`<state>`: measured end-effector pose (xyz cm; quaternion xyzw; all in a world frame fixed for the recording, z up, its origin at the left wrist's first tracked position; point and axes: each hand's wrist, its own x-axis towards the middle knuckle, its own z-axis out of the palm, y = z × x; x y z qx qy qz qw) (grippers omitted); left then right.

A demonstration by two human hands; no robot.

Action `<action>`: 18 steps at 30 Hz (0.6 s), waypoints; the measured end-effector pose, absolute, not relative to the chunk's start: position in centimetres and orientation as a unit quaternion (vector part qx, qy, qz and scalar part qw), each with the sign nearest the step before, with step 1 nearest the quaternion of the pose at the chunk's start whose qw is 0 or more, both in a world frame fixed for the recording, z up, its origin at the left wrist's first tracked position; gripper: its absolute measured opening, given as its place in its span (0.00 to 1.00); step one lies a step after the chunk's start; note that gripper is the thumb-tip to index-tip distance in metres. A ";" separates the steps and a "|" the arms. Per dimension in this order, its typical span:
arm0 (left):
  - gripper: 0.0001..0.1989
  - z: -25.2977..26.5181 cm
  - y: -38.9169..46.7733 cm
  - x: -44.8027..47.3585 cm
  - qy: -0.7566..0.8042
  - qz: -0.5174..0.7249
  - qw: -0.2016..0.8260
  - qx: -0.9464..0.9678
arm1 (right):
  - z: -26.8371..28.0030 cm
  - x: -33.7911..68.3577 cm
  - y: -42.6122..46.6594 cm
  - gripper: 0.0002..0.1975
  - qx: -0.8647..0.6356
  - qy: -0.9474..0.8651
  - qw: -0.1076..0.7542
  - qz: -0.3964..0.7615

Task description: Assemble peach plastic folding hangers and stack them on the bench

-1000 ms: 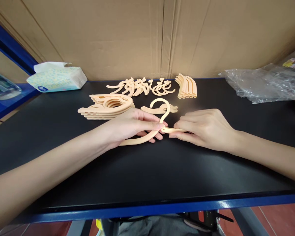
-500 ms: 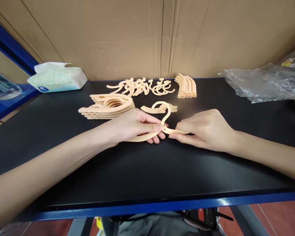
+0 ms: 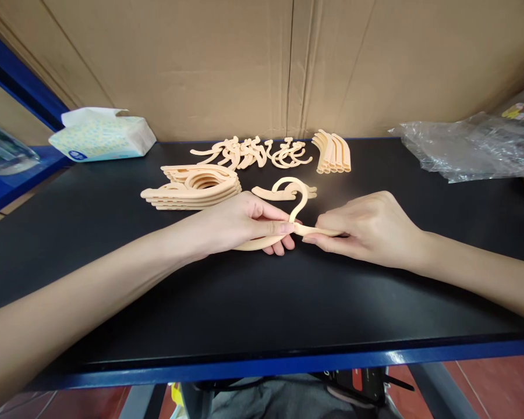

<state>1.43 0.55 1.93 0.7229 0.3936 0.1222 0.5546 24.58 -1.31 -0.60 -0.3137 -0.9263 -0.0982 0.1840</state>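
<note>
Between my two hands is a cream plastic clothes hanger, its curved hook pointing up and away from me. My left hand pinches it at the centre joint, thumb on top and fingers underneath; one arm of the hanger runs back below that hand. The other arm is gripped by my right hand, closed with the thumb along the near side. Part of that arm is hidden in the fist. Just behind the hook lie a few loose cream hanger pieces on the black tabletop.
Left of centre sits a stack of folded cream hangers. Along the back lie several loose hooks and a row of hanger arms. A tissue pack stands at back left, clear plastic bags at back right. Cardboard walls the rear.
Both hands and the hanger have shifted very slightly to the right in view. My left thumb now covers more of the centre joint. Both grips stay closed.
</note>
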 end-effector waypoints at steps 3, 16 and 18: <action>0.11 1.8 0.7 1.4 0.385 0.121 0.550 0.731 | -0.6 24.6 -1.3 0.23 -0.310 -0.927 0.185 -0.097; 0.17 1.9 -1.1 2.3 0.406 0.110 0.356 0.834 | -0.1 24.8 -0.8 0.22 -0.273 -0.935 0.199 -0.105; 0.18 1.7 -1.0 2.3 0.401 0.110 0.316 0.853 | 0.0 24.7 -0.8 0.22 -0.270 -0.934 0.207 -0.107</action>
